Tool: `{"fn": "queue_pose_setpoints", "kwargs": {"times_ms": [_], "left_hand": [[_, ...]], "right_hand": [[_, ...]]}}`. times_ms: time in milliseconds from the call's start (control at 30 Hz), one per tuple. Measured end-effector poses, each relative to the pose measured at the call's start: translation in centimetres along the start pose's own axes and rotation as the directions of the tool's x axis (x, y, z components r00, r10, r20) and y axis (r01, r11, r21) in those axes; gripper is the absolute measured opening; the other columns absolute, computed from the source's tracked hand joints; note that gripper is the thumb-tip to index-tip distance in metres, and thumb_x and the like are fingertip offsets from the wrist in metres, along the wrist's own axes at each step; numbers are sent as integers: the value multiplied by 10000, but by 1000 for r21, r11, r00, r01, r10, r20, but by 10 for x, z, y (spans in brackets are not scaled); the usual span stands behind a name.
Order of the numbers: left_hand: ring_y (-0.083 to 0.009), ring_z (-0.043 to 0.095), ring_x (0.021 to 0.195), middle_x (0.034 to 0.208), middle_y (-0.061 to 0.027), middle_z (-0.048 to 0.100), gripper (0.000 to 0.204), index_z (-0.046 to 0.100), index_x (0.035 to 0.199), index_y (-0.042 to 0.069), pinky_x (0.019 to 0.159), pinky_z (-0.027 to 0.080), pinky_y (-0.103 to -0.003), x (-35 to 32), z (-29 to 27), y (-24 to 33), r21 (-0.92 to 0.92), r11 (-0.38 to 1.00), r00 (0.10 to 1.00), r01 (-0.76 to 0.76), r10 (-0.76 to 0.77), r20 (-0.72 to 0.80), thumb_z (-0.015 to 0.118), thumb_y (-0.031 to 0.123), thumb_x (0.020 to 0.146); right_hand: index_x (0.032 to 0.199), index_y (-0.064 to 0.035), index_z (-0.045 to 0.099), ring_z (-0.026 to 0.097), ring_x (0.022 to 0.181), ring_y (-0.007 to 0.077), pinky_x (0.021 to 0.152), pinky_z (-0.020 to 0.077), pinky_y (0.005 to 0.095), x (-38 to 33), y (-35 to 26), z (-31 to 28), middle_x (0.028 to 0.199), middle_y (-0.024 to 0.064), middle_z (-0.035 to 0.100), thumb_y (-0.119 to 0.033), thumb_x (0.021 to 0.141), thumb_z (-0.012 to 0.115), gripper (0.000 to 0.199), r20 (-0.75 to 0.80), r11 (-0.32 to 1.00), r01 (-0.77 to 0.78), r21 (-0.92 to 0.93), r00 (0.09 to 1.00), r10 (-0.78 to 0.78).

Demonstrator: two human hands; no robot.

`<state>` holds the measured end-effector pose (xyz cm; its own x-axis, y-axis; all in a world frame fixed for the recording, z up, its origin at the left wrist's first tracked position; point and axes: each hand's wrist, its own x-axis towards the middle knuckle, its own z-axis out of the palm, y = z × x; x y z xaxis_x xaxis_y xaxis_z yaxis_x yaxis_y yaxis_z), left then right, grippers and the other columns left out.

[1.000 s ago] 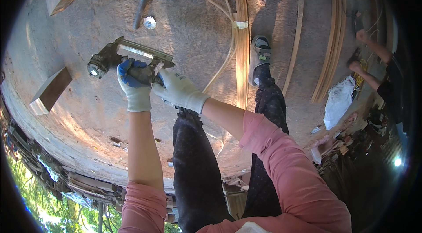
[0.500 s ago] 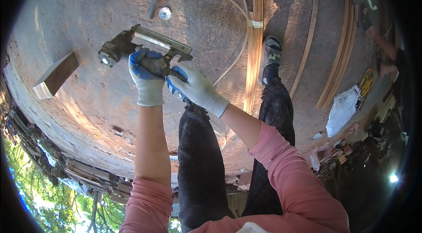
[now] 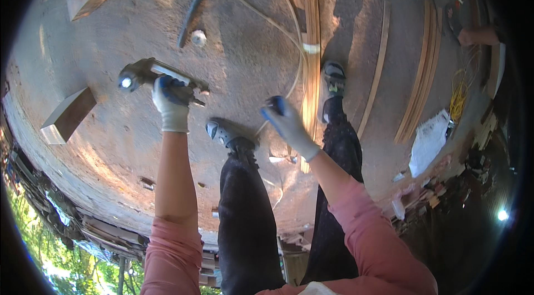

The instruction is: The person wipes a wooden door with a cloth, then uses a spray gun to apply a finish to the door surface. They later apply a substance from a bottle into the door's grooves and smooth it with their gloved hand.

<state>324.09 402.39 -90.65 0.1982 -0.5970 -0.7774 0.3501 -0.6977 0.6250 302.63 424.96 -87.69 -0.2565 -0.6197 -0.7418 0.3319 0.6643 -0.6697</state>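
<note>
In a white glove with a blue palm, my left hand [image 3: 170, 103] grips a dark pneumatic nail gun [image 3: 146, 71] by its handle. The tool is held above the floor, its long metal magazine pointing right. My right hand [image 3: 286, 119], gloved the same way, is apart from the tool, over the floor between my feet. Its fingers are curled and somewhat blurred by motion; something dark shows at the fingertips, but I cannot make out what it is.
Beyond the nail gun lie a hammer [image 3: 193, 12] and a small whitish round thing [image 3: 198, 38]. A wooden block [image 3: 69, 114] sits at left. A thin hose [image 3: 297, 75] crosses bundled wood strips [image 3: 312, 89]. At right are more strips [image 3: 424, 80], a white sack [image 3: 428, 142] and another person's arm [image 3: 478, 36].
My right hand has come off the nail gun's handle end and moved right. The left hand has shifted slightly left with the nail gun, now more foreshortened.
</note>
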Motion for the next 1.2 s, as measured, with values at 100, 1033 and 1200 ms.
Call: {"fn": "queue_pose_setpoints", "kwargs": {"times_ms": [100,1033,1200], "left_hand": [[-221,589,652,726,-57,581,138,570,942,60,632,480,-342,22,-6,-26,381,892,967,-242,254,19,648,140,861],[-453,118,1513,1636,-243,135,1179,149,1588,33,1220,74,-582,-265,231,-67,184,-67,182,-981,38,983,808,495,727],[-374,565,1161,1200,-197,633,470,627,1230,45,1004,420,-516,-289,369,-21,403,401,553,-823,402,730,714,371,904]], "right_hand": [[1136,-145,639,475,503,54,421,395,217,8,-53,-52,728,-60,521,-400,933,708,334,-130,924,-247,291,947,294],[1036,-22,600,387,496,104,438,333,269,-311,-394,-252,689,2,439,-449,1086,385,481,-148,82,165,983,972,-182],[1479,-5,420,384,531,93,442,325,253,-416,-455,-340,744,8,418,-362,1107,356,519,-394,101,480,872,808,-439]]}}
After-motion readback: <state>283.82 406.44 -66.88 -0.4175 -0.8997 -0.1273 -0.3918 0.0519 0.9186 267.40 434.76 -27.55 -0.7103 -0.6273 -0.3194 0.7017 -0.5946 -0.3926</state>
